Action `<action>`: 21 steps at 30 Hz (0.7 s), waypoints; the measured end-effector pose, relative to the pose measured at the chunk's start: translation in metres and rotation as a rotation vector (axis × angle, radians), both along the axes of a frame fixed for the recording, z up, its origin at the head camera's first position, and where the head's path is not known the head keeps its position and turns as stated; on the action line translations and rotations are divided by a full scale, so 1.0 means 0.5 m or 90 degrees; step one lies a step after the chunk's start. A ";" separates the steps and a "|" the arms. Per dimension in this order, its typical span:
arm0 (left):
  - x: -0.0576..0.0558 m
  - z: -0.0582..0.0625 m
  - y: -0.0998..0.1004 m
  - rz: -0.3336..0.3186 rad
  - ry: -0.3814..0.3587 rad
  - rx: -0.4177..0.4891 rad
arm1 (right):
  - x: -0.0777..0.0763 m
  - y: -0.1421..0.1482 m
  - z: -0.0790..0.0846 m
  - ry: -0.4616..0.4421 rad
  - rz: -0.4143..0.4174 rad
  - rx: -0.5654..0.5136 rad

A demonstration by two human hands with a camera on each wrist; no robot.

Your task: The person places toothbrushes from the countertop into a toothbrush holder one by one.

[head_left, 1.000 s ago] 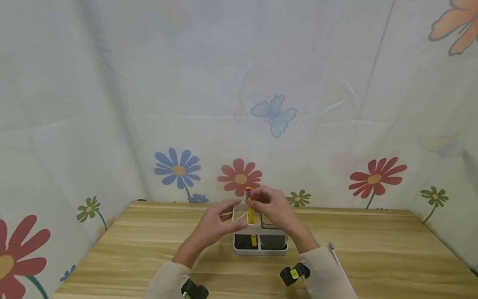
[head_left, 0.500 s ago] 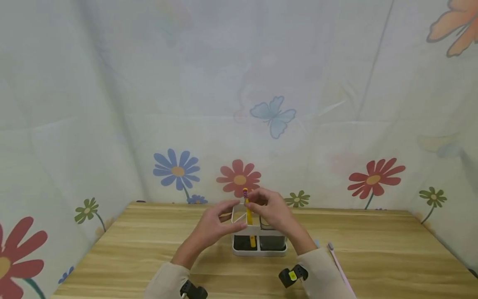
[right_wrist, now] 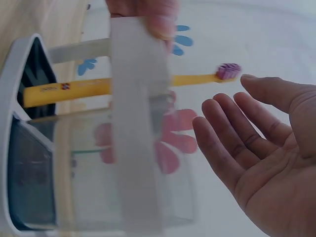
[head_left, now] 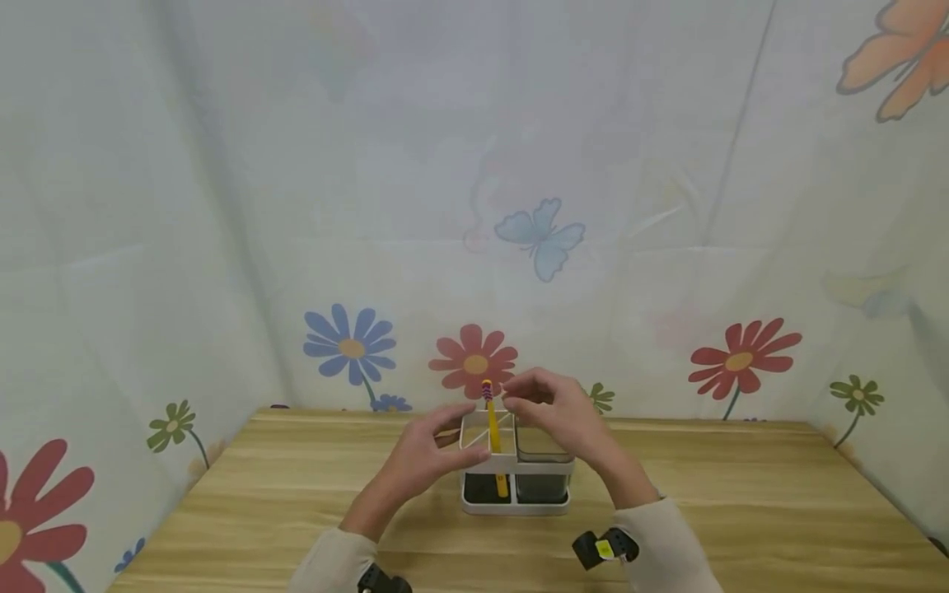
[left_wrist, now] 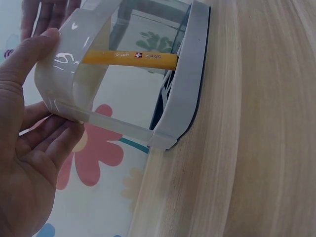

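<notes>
A yellow toothbrush (head_left: 494, 430) with purple bristles stands head up in the left part of a white toothbrush holder (head_left: 515, 508). Its handle end reaches the dark base, as the left wrist view shows. My left hand (head_left: 423, 445) grips the holder's upper frame (left_wrist: 64, 59) at the left, thumb in front and fingers behind. Just right of the brush head, my right hand (right_wrist: 266, 143) is held with fingers apart and nothing between them. A clear cup (right_wrist: 98, 197) sits in the holder's right part.
The holder stands on a wood-grain table (head_left: 296, 486). Behind the table's back edge hangs a pale curtain (head_left: 630, 165) printed with flowers and butterflies. A black wrist camera (head_left: 604, 547) is strapped to the right sleeve.
My right hand has let go of the yellow toothbrush and moved slightly right. The left hand keeps its grip. A pink toothbrush on the table at right is now hidden behind the right sleeve.
</notes>
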State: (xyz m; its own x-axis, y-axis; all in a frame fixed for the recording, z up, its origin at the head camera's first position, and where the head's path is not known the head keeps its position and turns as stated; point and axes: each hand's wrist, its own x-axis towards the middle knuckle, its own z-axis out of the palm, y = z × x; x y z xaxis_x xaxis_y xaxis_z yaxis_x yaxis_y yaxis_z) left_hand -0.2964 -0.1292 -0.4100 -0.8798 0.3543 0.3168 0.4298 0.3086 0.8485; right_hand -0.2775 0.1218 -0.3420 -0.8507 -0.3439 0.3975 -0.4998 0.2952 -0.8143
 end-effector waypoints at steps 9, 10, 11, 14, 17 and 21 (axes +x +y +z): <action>0.006 0.004 0.001 0.005 0.004 -0.007 | 0.034 0.057 0.034 0.024 -0.016 0.015; 0.007 0.005 0.001 0.005 0.005 -0.008 | 0.036 0.065 0.035 0.028 -0.020 0.019; 0.007 0.005 0.001 0.004 0.005 -0.008 | 0.039 0.071 0.035 0.028 -0.023 0.022; 0.007 0.006 0.001 0.005 0.006 -0.011 | 0.045 0.091 0.033 0.021 -0.030 0.026; 0.007 0.006 0.000 0.007 0.006 -0.011 | 0.048 0.107 0.027 0.012 -0.029 0.025; 0.007 0.005 -0.001 0.007 0.007 -0.011 | 0.050 0.129 0.018 0.012 -0.019 0.022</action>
State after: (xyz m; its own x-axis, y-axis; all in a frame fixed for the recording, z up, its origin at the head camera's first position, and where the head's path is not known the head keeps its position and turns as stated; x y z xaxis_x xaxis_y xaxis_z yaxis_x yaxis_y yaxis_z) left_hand -0.2927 -0.1295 -0.4074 -0.8803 0.3509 0.3194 0.4351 0.3284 0.8384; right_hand -0.2526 0.1863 -0.3328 -0.8533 -0.3330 0.4012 -0.5053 0.3382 -0.7939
